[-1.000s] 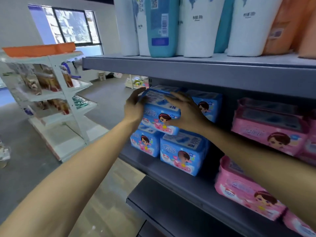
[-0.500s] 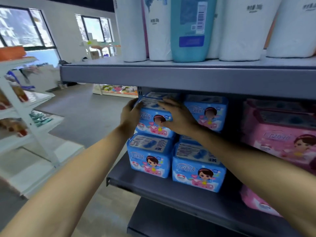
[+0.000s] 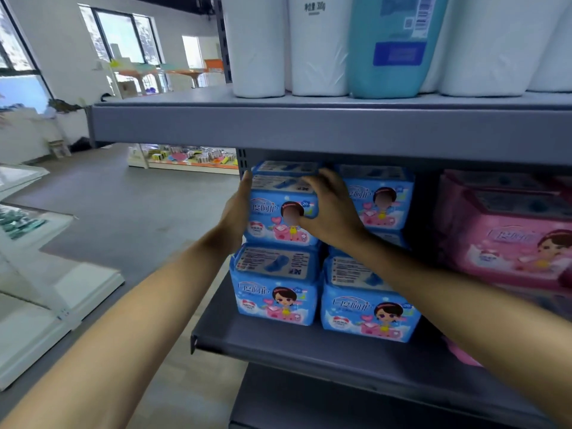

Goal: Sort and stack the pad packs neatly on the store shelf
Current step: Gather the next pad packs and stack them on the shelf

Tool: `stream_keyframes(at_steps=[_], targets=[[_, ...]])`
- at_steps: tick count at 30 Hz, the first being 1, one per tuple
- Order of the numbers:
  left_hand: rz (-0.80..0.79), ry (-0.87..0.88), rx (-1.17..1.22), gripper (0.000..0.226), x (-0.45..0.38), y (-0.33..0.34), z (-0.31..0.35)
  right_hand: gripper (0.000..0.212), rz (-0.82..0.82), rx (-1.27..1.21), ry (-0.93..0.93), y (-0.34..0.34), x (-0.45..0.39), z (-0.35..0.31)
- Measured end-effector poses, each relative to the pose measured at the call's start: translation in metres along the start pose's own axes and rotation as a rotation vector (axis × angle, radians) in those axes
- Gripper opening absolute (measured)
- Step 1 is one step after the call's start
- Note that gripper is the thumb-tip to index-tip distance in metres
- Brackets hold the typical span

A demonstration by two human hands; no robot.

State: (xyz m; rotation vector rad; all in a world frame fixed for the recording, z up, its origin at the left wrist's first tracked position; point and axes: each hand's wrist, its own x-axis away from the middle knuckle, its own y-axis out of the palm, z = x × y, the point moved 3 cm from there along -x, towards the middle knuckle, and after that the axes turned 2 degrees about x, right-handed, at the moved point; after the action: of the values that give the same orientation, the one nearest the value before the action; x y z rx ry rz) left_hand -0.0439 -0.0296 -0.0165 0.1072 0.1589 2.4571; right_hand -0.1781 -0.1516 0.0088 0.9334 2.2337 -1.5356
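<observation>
**Holding the upper-left blue pack, grey shelf**

Stocking a grey metal shelf (image 3: pixel 309 351): four blue plastic pad packs, two stacks of two. Left hand (image 3: pixel 236 213) lies flat against the 9 o'clock side of the top-left blue pack (image 3: pixel 278 209); right hand (image 3: pixel 329 207) curls over its 3 o'clock corner. Pink pad packs (image 3: pixel 501 230) sit at 3 o'clock. White paper rolls (image 3: pixel 258 48) and a teal plastic pack (image 3: pixel 393 48) stand at 12 o'clock.

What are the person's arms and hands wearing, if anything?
Nothing shows on them. Both forearms are bare as far as the picture reaches, with no sleeves in view. The left hand and right hand have no gloves, and no watch or ring can be seen.
</observation>
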Motion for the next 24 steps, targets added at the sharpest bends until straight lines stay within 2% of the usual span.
stream_keyframes(at_steps=[4, 9, 12, 18, 24], targets=[[-0.088, -0.019, 0.028, 0.070, 0.001, 0.000, 0.003, 0.098, -0.063, -0.203, 0.290, 0.002, 0.004, 0.006], [-0.143, -0.017, 0.036, 0.067, 0.001, -0.003, 0.004, 0.070, -0.294, -0.404, 0.504, 0.017, 0.009, 0.014], [-0.142, -0.021, 0.032, 0.070, 0.001, -0.003, 0.003, 0.061, -0.334, -0.515, 0.543, 0.022, 0.008, 0.014], [-0.131, -0.051, 0.062, 0.069, 0.002, 0.001, 0.003, 0.060, -0.296, -0.603, 0.553, 0.023, 0.006, 0.016], [-0.080, -0.064, 0.041, 0.064, 0.000, 0.002, 0.001, 0.061, -0.292, -0.579, 0.561, 0.019, 0.005, 0.012]])
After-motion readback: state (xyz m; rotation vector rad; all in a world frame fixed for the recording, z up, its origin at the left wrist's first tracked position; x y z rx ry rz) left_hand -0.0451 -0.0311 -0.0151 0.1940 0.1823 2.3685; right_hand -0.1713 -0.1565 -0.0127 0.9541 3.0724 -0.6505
